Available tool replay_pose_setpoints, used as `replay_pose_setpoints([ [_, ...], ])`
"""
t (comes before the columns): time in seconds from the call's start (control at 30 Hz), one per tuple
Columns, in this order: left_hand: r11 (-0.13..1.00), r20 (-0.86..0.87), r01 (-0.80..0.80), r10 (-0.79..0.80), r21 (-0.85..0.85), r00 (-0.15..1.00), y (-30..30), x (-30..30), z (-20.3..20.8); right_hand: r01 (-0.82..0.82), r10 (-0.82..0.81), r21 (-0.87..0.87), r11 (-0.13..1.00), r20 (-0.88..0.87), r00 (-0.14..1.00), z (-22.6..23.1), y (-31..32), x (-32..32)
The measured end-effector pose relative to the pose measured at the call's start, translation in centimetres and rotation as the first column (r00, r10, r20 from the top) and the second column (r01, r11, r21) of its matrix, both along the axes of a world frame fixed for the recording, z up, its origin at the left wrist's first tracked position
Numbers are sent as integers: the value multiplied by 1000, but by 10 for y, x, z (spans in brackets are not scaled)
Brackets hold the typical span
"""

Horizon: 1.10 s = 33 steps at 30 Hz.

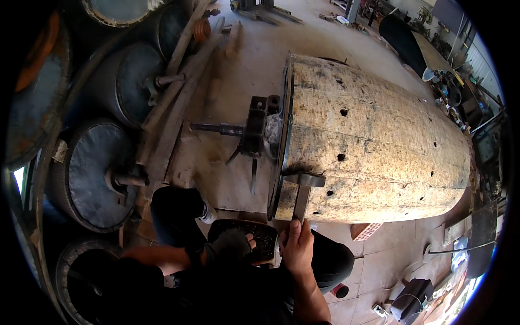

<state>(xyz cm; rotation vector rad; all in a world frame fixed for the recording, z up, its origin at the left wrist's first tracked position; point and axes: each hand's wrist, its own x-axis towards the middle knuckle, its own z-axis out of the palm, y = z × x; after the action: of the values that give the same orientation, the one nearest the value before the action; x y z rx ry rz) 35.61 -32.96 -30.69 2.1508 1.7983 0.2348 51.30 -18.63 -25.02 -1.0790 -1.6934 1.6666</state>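
My right hand [298,246] is wrapped round the wooden handle of a hammer [305,187], which stands head up. The hammer's metal head appears in front of the lower left part of a big wood-faced drum [374,135]; whether it touches, I cannot tell. My left hand [233,245], in a dark fingerless glove, is over a black tray [218,227] between my knees. Its bare fingertips are curled together above small thin pieces in the tray. Anything pinched there is too small to make out. Several dark holes dot the drum's pale, stained surface.
A metal shaft [216,128] with a dark bearing block [253,135] sticks out of the drum's left end. Several dark drums [103,173] are racked at left beside long timbers [181,103]. A perforated brick [366,231] lies under the drum, and a black box [414,298] at lower right.
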Motion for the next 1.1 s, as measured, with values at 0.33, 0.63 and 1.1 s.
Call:
replay_pose_setpoints([
  [0.33, 773, 300, -276, 116, 571, 947, 67, -34, 72, 15, -14, -32, 999, 30, 999, 6, 2, -1],
  [0.63, 710, 685, -454, -54, 538, 727, 149, -61, 121, -49, -2, 395, 917, 129, 992, 3, 6, 4],
  [1.1, 879, 582, -284, 9, 383, 813, 141, -73, 143, -54, 29, 189, 981, 134, 991, 19, 12, 4],
])
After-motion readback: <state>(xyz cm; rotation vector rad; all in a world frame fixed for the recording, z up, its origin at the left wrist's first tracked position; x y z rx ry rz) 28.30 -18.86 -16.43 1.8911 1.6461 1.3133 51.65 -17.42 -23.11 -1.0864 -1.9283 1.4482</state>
